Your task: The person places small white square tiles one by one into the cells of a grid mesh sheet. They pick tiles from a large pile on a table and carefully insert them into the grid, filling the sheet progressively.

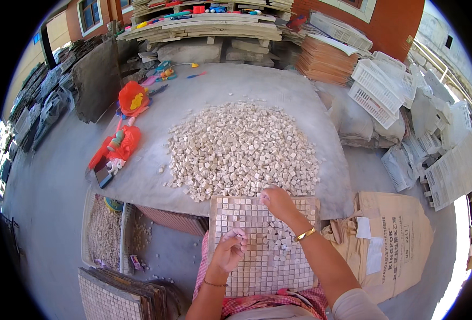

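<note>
Heap of stone cubes (241, 146) at 12 o'clock; right hand (278, 203) nearer, narrowly curled; left hand (229, 250) loosely curled; contents unclear.

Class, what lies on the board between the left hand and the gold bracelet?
The head view shows loose cubes clustered between the left hand and bracelet.

Centre: beige stone-like cubes (244, 146), matt, rough-edged; beneath, smooth matt grey table (278, 81). Two o'clock: white latticed plastic crates (375, 93). Four o'clock: brown paper-like sack (414, 234), matt, creased. Five o'clock: glossy gold-coloured metal bracelet (306, 234). Ten o'clock: crinkled red plastic bag (125, 98).
</note>
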A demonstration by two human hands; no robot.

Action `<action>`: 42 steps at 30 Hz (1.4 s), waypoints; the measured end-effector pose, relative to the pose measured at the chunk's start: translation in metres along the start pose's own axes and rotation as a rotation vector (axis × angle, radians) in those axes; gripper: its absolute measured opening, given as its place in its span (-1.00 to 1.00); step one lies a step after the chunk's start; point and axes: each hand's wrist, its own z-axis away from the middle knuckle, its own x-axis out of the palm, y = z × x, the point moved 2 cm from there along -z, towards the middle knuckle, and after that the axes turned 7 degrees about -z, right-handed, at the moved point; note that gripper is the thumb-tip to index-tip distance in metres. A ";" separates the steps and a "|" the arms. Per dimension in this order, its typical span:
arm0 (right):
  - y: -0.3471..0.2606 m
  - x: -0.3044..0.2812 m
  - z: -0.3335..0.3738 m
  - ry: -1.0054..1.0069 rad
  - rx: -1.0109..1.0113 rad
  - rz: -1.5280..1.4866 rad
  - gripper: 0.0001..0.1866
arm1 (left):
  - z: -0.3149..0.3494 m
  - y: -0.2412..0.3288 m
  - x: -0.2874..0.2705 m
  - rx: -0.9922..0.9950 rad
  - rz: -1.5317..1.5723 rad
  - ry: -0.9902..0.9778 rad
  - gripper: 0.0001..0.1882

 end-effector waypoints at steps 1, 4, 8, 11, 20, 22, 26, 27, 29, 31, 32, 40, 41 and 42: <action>0.007 0.005 -0.005 -0.020 0.019 0.018 -0.88 | 0.000 0.000 0.001 0.006 -0.004 0.013 -0.91; 0.007 0.008 -0.013 -0.094 0.076 0.041 -0.88 | 0.004 0.002 -0.008 0.029 0.038 0.001 -0.91; 0.009 0.010 -0.010 -0.045 0.027 0.117 -0.86 | 0.006 0.001 -0.008 0.019 0.073 -0.008 -0.90; 0.010 0.006 -0.014 -0.140 -0.005 0.188 -0.86 | 0.007 0.001 -0.002 -0.069 0.028 0.057 -0.89; 0.012 -0.018 0.015 -0.052 0.051 -0.101 -0.97 | 0.007 -0.004 -0.008 -0.033 -0.051 -0.003 -0.88; 0.004 -0.015 0.020 -0.037 -0.029 -0.049 -0.96 | 0.007 -0.005 -0.001 -0.057 -0.032 -0.003 -0.88; -0.001 -0.008 0.025 0.036 -0.060 0.037 -0.91 | 0.005 -0.008 0.009 -0.101 -0.078 -0.003 -0.87; 0.001 -0.006 0.025 0.033 -0.048 0.030 -0.91 | 0.005 -0.008 0.008 -0.100 -0.092 -0.002 -0.87; 0.006 -0.002 0.024 0.028 -0.024 0.017 -0.89 | 0.005 -0.012 0.004 -0.100 -0.119 -0.003 -0.86; 0.003 -0.003 0.023 0.001 -0.011 -0.022 -0.89 | 0.005 -0.013 0.004 -0.098 -0.135 0.009 -0.85; 0.002 -0.003 0.023 -0.012 -0.004 -0.042 -0.89 | 0.005 -0.013 0.005 -0.098 -0.143 0.015 -0.85; 0.005 0.004 0.031 0.112 -0.110 -0.040 -0.90 | -0.008 -0.014 0.020 -0.130 -0.254 0.052 -0.84; 0.003 0.004 0.033 0.192 -0.130 -0.040 -0.89 | -0.009 -0.014 0.020 -0.131 -0.279 0.061 -0.84; 0.003 0.004 0.036 0.163 -0.119 -0.051 -0.88 | -0.010 -0.016 0.019 -0.128 -0.291 0.064 -0.84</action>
